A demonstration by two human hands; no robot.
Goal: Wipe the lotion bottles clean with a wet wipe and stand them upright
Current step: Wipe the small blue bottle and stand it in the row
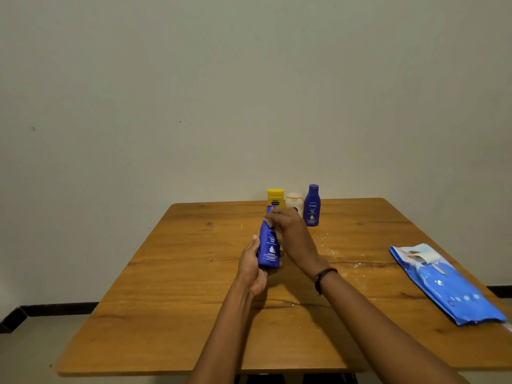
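Blue lotion bottle (268,242) held above desk (177,286) centre, long axis near upright, cap far. Left hand (253,268) fingers wrapped round base; right hand (288,231) closed over its upper right side; wipe barely visible. Three bottles (294,202) upright, far.

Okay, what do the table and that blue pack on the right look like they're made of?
The table looks like wood or a wood-look laminate: warm brown with grain lines and dark knots, and a smooth, faintly shiny top. The blue pack looks like soft plastic film: glossy, creased, lying slack, with a pale flap near its far end.
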